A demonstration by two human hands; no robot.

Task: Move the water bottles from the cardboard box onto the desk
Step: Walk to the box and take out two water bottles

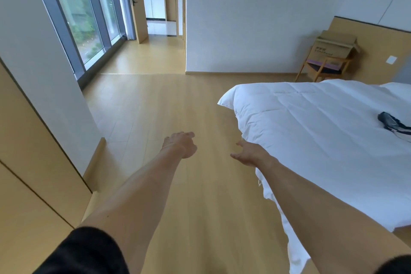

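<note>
Head view showed both hands empty beside the bed; left hand loosely curled; right hand spread; cardboard box beyond the bed

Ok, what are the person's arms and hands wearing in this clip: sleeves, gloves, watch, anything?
Both forearms are bare. Each arm has a short black sleeve ending above the elbow at the bottom edge of the picture. The left hand and right hand show no gloves, and no watch or band shows at either wrist.
</note>
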